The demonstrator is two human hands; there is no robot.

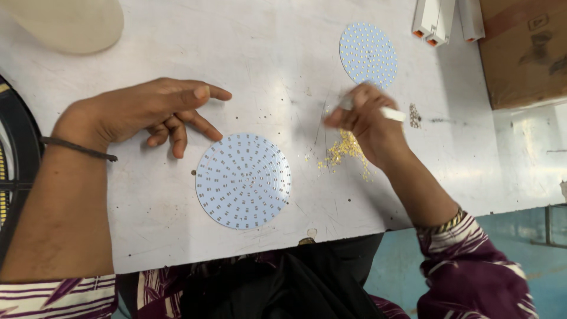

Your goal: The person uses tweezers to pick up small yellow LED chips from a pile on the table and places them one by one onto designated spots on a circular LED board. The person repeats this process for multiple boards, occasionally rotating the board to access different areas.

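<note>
A round white circuit board [243,180] dotted with small pads lies flat on the white table [277,59] in front of me. My left hand [144,112] hovers just above and left of it, fingers loosely apart, holding nothing. My right hand [369,121] is blurred and grips a thin white pen-like tool [393,114] over a small heap of tiny yellow parts [345,150]. A second round board [367,54], filled with small yellow parts, lies farther back, just beyond my right hand.
White rectangular pieces with orange ends [440,20] lie at the table's far edge. A brown cardboard box [522,50] stands at the right. A beige rounded object [65,23] sits far left, and a black round frame [18,153] is at the left edge.
</note>
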